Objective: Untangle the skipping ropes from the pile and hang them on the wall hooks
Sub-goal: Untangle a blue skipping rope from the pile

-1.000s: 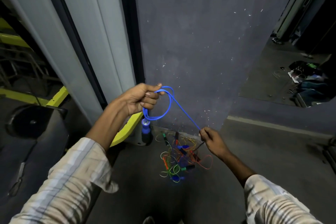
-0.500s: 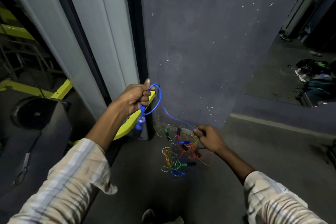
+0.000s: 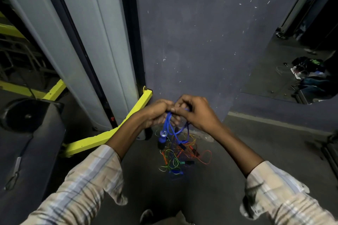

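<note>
**Blue rope gathered in both hands, above the pile**

Item: blue skipping rope [image 3: 169, 126], coiled in loops, one blue handle [image 3: 162, 136] dangling below the hands. Left hand [image 3: 157, 113] and right hand [image 3: 195, 113] meet, fingers of both curled round the gathered loops.

Location: just above the tangled pile of ropes [image 3: 181, 155] on the floor [image 3: 256, 148], at the foot of the dark wall [image 3: 192, 42].

Step, as judged: bundling one freed rope. Next calls for checking that its lower strands are clear of the pile, then finding a hook; none shows in view.
</note>
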A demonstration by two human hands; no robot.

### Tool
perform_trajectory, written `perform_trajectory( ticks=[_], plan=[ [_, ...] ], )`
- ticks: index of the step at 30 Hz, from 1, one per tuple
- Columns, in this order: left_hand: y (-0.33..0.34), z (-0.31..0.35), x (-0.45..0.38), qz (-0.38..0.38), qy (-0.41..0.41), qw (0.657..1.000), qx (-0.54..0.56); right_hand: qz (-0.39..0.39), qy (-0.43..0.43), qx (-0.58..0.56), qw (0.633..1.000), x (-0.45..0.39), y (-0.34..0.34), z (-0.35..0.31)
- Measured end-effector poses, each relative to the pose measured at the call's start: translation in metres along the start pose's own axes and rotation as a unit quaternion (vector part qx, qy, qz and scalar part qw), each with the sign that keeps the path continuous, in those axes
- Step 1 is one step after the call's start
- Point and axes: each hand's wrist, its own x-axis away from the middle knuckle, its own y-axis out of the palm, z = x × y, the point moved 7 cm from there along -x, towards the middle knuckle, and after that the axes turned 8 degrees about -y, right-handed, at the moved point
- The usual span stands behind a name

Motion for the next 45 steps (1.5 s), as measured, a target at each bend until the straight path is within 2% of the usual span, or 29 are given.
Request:
perform_trajectory(
  ticks=[4,8,12,17,22,28,31,34,39,43,45],
  plan=[
    [0.005,0.005,0.003,-0.049,-0.020,0.997,0.055,0.078,0.027,-0.060,0.995,-0.005,-0.017,0.027],
    [-0.003,0.019,0.009,-0.047,-0.025,0.998,0.030,0.053,0.045,-0.141,0.988,0.002,-0.012,0.062],
    [-0.029,0.037,0.023,-0.057,-0.004,0.995,0.083,0.049,0.081,-0.134,0.986,0.028,-0.005,0.112],
    [-0.068,0.043,0.046,-0.009,0.018,0.994,0.112,0.032,0.146,-0.092,0.984,0.073,0.008,0.173],
    [-0.100,0.040,0.068,-0.003,0.043,0.983,0.177,-0.004,0.154,-0.023,0.988,0.104,0.018,0.211],
    [-0.122,0.038,0.083,0.015,0.074,0.974,0.213,0.004,0.149,0.037,0.988,0.124,0.016,0.231],
    [-0.117,0.030,0.075,0.047,0.078,0.972,0.215,-0.007,0.168,0.044,0.985,0.121,0.027,0.224],
    [-0.112,0.023,0.064,0.112,0.079,0.972,0.191,-0.039,0.156,0.037,0.986,0.107,0.043,0.195],
    [-0.092,0.017,0.048,0.198,0.094,0.969,0.118,-0.156,0.070,0.037,0.985,0.084,0.060,0.113],
    [-0.071,0.012,0.032,0.160,0.099,0.979,0.081,-0.224,-0.054,0.070,0.970,0.063,0.061,0.032],
    [-0.057,0.007,0.023,0.127,0.093,0.986,0.055,-0.222,-0.109,0.068,0.967,0.052,0.060,-0.002]
  ],
)
